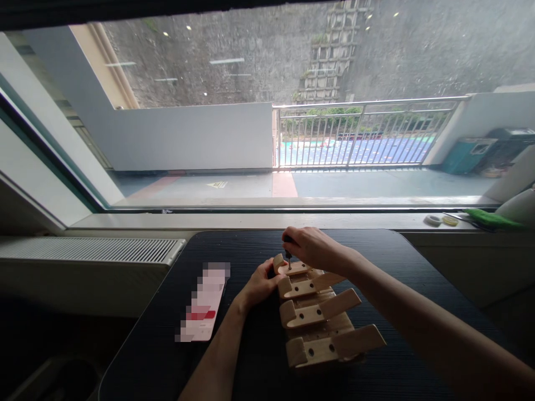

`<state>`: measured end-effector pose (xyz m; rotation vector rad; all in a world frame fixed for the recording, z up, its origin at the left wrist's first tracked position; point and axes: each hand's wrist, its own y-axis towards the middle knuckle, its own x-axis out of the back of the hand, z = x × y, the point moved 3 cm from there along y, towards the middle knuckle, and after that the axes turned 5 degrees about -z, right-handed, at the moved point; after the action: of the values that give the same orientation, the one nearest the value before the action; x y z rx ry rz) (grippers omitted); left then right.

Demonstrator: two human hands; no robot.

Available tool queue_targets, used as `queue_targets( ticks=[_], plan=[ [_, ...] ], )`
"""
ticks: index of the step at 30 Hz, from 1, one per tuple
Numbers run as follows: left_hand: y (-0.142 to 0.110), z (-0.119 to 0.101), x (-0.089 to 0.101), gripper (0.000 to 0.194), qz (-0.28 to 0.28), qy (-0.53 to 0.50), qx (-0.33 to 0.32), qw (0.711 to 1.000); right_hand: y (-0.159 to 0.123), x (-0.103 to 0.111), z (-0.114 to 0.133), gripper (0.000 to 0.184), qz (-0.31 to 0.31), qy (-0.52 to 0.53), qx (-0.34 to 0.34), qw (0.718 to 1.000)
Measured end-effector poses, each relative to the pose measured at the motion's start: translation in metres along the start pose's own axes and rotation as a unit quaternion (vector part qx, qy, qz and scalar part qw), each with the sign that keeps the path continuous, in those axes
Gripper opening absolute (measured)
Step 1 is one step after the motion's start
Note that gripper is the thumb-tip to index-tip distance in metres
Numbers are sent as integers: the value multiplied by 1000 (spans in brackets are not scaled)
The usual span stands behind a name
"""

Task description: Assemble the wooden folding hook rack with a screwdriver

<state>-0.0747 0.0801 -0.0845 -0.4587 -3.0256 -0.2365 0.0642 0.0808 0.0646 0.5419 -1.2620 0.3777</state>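
Note:
A screwdriver with a dark handle (288,259) stands nearly upright, its tip at a hole near the curved end of the farthest wooden piece (297,268). Around its handle, the fingers of my right hand (308,245) are closed. My left hand (262,283) grips the rounded left end of that same piece, thumb on the near side. Several similar wooden pieces, such as the nearest one (321,348), lie in a row across a wooden base (340,323). Each shows dark round screws or holes. My right wrist hides part of the farthest piece.
The dark table (251,362) bears a pinkish flat object (204,312), partly blurred out, left of my left forearm. A white radiator (87,250) stands at the left. On the window sill (234,221) are tape rolls (433,220) and a green item (493,218).

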Motion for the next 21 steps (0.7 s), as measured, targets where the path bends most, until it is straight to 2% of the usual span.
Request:
queue_targets(
  ticks=[8, 14, 17, 21],
  plan=[
    [-1, -2, 0, 26, -2, -1, 4, 1000, 8, -9, 5, 30, -36, -33, -60, 997],
    [-2, -4, 1, 29, 5, -9, 9, 1000, 9, -15, 5, 32, -54, -61, -78, 994],
    [-2, -5, 1, 28, 5, -12, 8, 1000, 6, -10, 5, 29, -40, -55, -56, 996],
    [-2, -6, 2, 25, 5, -2, 8, 1000, 0, -2, 7, 25, 11, -14, 13, 1000]
  ],
)
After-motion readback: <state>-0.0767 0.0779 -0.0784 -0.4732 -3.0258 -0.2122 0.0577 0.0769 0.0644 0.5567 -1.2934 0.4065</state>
